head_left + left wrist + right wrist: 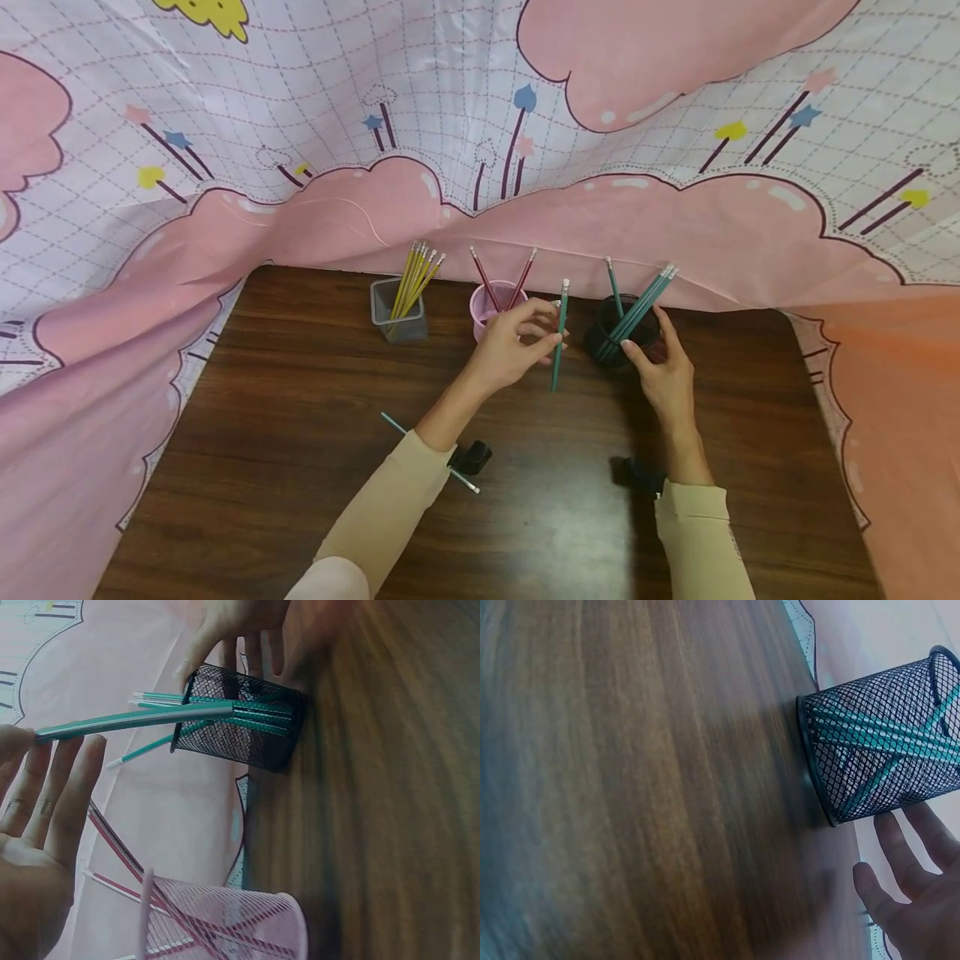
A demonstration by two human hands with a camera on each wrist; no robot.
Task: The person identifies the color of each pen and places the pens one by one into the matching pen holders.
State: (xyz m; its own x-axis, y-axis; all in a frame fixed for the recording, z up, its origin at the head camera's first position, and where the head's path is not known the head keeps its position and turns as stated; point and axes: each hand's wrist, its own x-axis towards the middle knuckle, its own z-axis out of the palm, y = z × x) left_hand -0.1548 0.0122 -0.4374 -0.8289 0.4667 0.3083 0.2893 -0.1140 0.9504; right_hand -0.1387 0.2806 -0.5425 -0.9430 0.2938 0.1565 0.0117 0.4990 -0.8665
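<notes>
My left hand (510,350) pinches a green pencil (563,312) between thumb and fingers, its white eraser end up. The pencil's lower end hangs just left of a black mesh pencil cup (262,755). Several green pencils (645,306) lean inside that cup, eraser ends up. On the cup's right side, my right hand (670,379) grips it with the thumb at the near rim and fingers round the far side. In the right wrist view, fingertips (891,829) touch the mesh wall.
Left of the black cup stands a pink mesh cup (296,922) with red pencils, partly behind my left hand. Further left, a grey cup (408,331) holds several yellow pencils. A light blue pencil (393,422) lies on the wooden table (300,483) beneath my left forearm. A patterned curtain (450,183) borders the back.
</notes>
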